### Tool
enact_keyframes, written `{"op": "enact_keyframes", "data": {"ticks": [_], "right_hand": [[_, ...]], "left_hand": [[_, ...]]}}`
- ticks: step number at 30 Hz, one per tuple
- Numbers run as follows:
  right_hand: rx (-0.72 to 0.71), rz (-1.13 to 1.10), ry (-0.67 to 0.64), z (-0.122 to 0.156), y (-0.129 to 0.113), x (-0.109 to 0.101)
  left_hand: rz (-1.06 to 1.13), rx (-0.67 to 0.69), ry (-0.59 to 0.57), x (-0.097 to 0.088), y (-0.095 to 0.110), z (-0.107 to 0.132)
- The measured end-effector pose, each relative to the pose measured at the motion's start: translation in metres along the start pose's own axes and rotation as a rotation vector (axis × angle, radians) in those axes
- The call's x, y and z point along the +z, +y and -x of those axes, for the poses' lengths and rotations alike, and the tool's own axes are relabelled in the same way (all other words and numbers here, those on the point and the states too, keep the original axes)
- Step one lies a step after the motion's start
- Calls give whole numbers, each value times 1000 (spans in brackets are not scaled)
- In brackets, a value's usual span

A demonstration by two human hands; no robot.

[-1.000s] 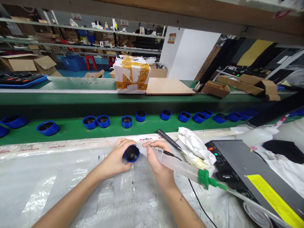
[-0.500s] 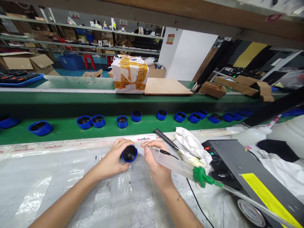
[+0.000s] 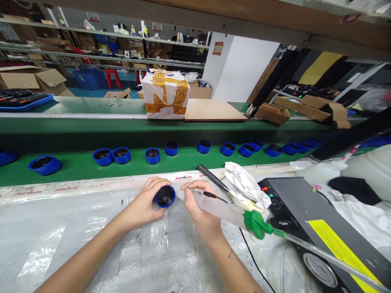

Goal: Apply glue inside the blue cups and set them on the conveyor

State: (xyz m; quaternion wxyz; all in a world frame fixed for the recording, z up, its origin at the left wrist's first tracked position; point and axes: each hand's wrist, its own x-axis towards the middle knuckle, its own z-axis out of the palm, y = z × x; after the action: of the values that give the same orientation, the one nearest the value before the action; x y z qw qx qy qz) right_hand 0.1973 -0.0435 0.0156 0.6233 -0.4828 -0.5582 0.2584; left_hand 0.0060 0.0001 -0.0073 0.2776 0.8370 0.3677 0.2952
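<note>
Between the thumb and fingers of my left hand is a round blue cup with a black inside, its opening tilted toward me. My right hand is wrapped round a translucent dispensing syringe, whose tip points left at the cup's rim. Whether the tip touches the rim I cannot tell. A green cap closes the syringe's rear end, and a clear air hose runs from it to the lower right. A black cable is plugged in near my right fingers.
Several blue cups stand in a row on the green belt beyond the plastic-covered bench. A black-handled tool and crumpled white tissue lie right of my hands, beside a grey dispenser box with a gauge.
The cups on the belt have shifted slightly left in view, and the whole view has moved a little. Both hands keep their grips, cup and syringe tip close together.
</note>
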Motion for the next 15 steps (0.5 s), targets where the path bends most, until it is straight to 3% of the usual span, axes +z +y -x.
{"op": "enact_keyframes", "data": {"ticks": [15], "right_hand": [[10,85,-109,2,5,-8]], "left_hand": [[40,-40,-13,-2,1,-1]]}}
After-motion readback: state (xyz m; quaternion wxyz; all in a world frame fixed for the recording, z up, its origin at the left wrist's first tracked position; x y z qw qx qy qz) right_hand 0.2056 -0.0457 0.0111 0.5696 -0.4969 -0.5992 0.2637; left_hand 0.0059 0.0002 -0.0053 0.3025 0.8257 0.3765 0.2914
